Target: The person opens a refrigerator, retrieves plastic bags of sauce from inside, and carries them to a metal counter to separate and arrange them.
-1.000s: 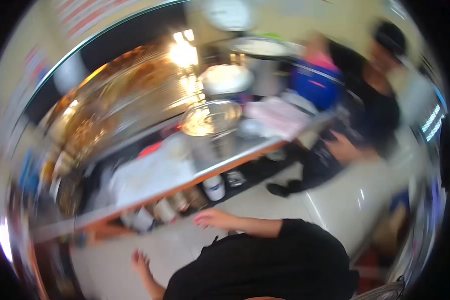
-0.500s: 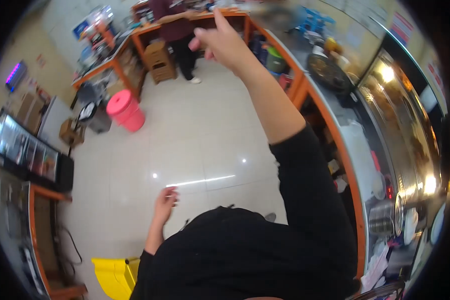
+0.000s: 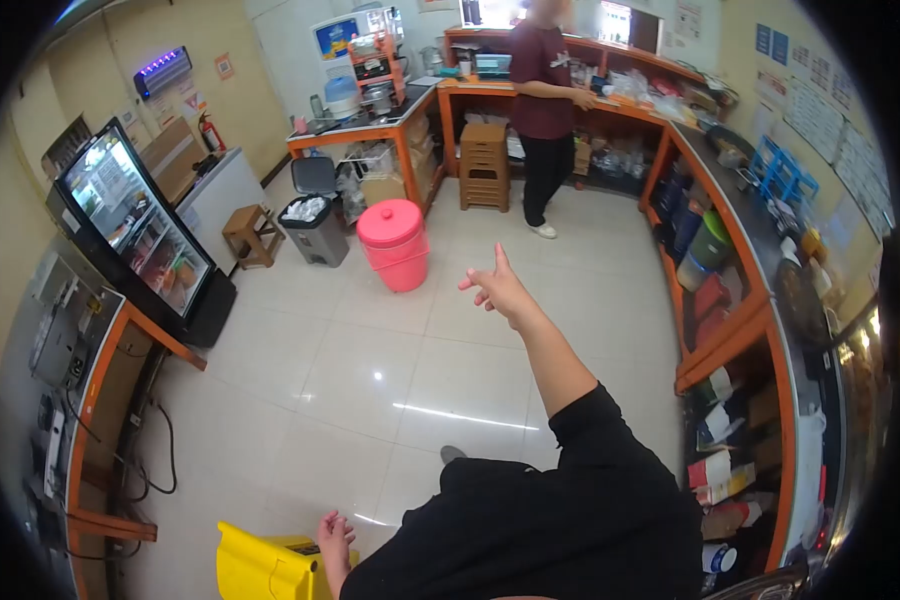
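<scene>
My right hand (image 3: 500, 288) is stretched out over the tiled floor, index finger extended and the others loosely bent, with nothing in it. From this view it appears near a pink lidded bucket (image 3: 398, 262), without touching it. Low by my body hangs my left hand (image 3: 336, 538), empty, its fingers slightly curled and apart. Beside that hand is a yellow plastic object (image 3: 260, 568), cut off by the bottom edge of the view; I cannot tell whether they touch.
A person (image 3: 545, 85) in a maroon top stands by the back counter (image 3: 470, 87). A grey bin (image 3: 316, 238), a wooden stool (image 3: 253, 236) and a glass-door fridge (image 3: 140, 220) are on the left. Orange-framed shelving (image 3: 735, 350) runs along the right. Loose cables (image 3: 173, 450) lie lower left.
My view has swung right and up, showing more of the back counter. My right arm appears lower, its index finger still extended. My left hand is now beside the yellow object.
</scene>
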Demonstrator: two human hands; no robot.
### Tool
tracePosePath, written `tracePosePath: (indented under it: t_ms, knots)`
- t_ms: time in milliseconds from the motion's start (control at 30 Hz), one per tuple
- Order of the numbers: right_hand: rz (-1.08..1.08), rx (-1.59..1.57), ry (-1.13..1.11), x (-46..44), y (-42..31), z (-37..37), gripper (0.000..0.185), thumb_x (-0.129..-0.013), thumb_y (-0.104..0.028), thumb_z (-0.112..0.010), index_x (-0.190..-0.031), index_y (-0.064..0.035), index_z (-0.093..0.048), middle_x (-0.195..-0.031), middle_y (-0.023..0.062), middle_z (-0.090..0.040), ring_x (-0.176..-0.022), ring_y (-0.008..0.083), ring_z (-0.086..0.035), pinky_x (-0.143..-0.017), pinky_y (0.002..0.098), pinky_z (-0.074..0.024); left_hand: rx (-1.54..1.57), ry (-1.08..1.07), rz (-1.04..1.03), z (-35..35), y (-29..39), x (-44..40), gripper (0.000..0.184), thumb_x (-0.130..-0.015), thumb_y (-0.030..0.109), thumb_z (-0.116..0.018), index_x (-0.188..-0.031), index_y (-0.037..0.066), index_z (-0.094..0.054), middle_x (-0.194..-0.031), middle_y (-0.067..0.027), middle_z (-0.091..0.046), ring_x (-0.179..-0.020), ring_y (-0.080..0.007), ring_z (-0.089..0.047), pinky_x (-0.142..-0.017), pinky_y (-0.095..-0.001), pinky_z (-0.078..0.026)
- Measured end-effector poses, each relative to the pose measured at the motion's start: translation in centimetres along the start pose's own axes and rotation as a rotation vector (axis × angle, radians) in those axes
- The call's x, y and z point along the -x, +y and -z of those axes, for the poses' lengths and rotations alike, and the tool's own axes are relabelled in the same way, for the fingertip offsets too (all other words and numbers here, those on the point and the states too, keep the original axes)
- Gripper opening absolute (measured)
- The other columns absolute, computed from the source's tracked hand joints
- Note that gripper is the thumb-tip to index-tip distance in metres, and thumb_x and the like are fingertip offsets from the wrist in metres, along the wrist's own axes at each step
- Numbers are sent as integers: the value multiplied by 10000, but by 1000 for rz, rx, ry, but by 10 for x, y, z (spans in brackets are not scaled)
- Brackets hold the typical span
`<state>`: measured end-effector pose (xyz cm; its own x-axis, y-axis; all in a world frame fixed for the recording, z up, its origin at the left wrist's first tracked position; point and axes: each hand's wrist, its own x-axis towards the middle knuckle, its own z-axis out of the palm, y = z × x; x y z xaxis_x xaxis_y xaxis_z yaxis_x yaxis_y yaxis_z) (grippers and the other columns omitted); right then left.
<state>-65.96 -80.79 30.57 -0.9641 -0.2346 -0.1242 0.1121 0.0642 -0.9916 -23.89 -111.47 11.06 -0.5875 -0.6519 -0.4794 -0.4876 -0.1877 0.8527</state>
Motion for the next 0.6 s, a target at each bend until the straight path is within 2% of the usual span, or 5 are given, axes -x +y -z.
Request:
tracePosePath:
  t_ms: [200, 300, 433, 533, 600]
  knots:
    - [110, -126, -89, -147, -53, -133, 890, -873, -199, -540, -1411, -46, 153, -885, 68, -649, -593, 111, -532, -513, 242, -431, -70, 217, 55, 40, 5, -137, 248, -863, 186, -534, -1064, 41, -536, -826, -85, -563, -755, -184, -569, -608, -325, -484]
    - [250, -165, -257, -236, -3, -232, 906, -859, -187, -545, -1411, -88, 167, -886, 62, -646, -614, 123, -560, -542, 262, -457, -89, 245, 113, 54, 28, -206, 241, -863, 190, -525, -1050, 39, -540, -817, -91, -563, -743, -191, -568, -605, -331, -482]
    - [35, -161, -544, -233, -26, -346, 940, -858, -240, -562, -1407, -89, 187, -934, 78, -637, -645, 145, -577, -562, 283, -458, -122, 214, 146, 80, 58, -309, 233, -865, 195, -514, -1031, 36, -545, -806, -97, -564, -728, -201, -566, -602, -338, -480]
    - [97, -109, -506, -255, -26, -390, 951, -858, -252, -565, -1403, -87, 197, -947, 81, -636, -652, 148, -582, -566, 285, -458, -154, 167, 167, 115, 63, -370, 229, -865, 199, -505, -1018, 33, -549, -797, -102, -564, -716, -208, -565, -599, -343, -478]
    - [79, -169, -366, -284, -29, -399, 953, -856, -237, -566, -1401, -82, 201, -957, 83, -636, -656, 151, -588, -573, 287, -465, -199, 123, 190, 144, 62, -411, 227, -866, 201, -499, -1008, 32, -551, -791, -106, -564, -708, -212, -565, -598, -347, -477]
